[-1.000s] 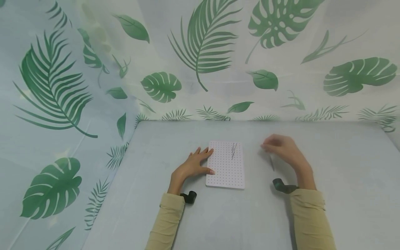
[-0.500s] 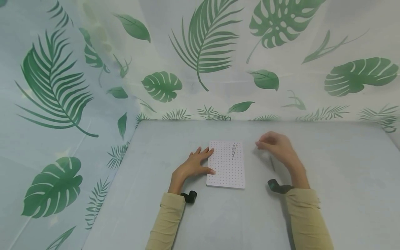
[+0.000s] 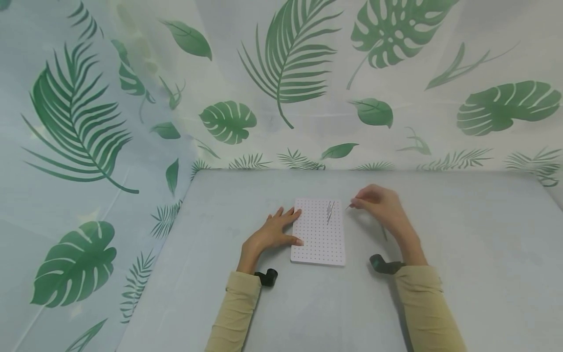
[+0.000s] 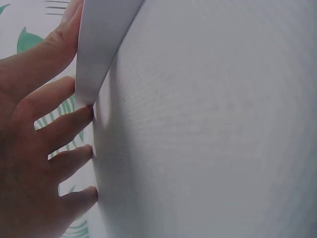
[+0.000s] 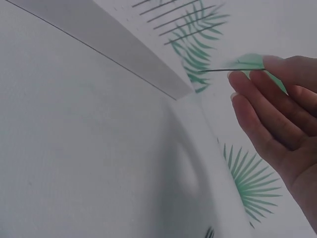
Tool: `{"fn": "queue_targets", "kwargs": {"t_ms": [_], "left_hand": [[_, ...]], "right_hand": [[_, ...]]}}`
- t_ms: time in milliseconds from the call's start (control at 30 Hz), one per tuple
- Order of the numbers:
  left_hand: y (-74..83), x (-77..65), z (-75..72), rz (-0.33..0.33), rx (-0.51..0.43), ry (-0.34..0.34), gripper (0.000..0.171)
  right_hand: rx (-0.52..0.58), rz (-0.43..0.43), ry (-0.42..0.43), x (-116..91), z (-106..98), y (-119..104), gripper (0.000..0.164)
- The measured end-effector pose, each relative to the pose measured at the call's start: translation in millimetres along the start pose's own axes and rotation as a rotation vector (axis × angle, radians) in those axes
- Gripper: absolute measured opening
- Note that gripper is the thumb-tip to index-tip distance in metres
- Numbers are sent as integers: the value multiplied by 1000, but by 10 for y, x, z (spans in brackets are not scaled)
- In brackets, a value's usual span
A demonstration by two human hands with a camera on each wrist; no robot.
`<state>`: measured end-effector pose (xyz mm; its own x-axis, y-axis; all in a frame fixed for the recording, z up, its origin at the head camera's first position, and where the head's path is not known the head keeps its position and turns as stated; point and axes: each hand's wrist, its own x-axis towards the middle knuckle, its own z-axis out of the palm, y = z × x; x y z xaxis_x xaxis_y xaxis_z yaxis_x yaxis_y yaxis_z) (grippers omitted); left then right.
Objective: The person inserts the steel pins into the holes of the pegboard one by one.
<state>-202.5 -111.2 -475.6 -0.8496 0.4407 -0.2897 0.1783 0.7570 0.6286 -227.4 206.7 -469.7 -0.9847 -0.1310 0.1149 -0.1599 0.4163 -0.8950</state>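
Note:
A white block (image 3: 317,239) dotted with a grid of small holes lies in the middle of the table. Several thin dark pins (image 3: 330,211) stand in rows near its far right corner; the right wrist view shows these pins (image 5: 173,20) rising from the top face. My left hand (image 3: 272,232) rests with spread fingers at the block's left edge, thumb and index finger on the block, other fingertips down on the table. My right hand (image 3: 380,205) pinches a thin dark pin (image 5: 233,70) between thumb and fingertips, just right of the block's far right edge.
Loose thin pins (image 3: 384,233) lie on the grey-white table (image 3: 316,308) below the right hand. A leaf-printed curtain (image 3: 308,132) borders the table's far edge and left side. Black wrist cameras (image 3: 382,264) sit on both wrists.
My right hand has moved left toward the block with the pin in its fingertips. The left hand has kept its place on the block.

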Motion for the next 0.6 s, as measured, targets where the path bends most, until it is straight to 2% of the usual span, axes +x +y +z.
{"fn": "queue_targets", "kwargs": {"t_ms": [333, 600], "left_hand": [[-1, -1, 0, -1, -6, 2, 91], [-15, 8, 12, 8, -5, 6, 90]], "right_hand": [[40, -49, 23, 17, 153, -59, 20], [13, -16, -11, 37, 252, -40, 19]]}}
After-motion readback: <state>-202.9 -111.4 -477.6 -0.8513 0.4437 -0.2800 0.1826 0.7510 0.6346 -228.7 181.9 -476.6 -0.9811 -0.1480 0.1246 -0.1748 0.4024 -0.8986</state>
